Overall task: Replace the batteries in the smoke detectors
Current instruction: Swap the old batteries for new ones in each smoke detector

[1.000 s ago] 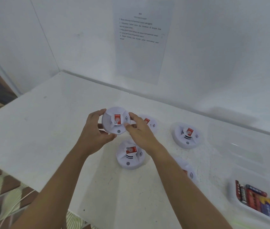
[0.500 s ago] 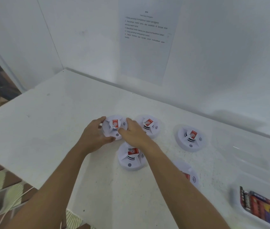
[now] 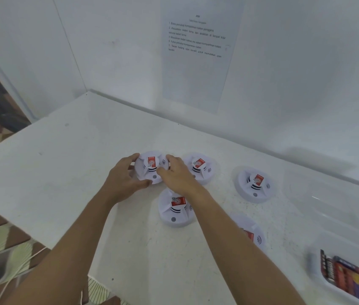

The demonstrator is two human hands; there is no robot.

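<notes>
The smoke detector being worked on was face-up at the far-left of the cluster of 5. It's round, so no real long axis. The left hand gripped its left rim and the right hand its right, both equally close. The batteries lay well off to the right, so I'd guess that's the right hand's job.

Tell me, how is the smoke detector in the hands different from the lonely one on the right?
The held detector has the left hand and right hand gripping it; the right detector sits alone, untouched. The held detector's red label stands nearly straight; the right detector's label leans. Both are round, white, with a small grey button.
</notes>
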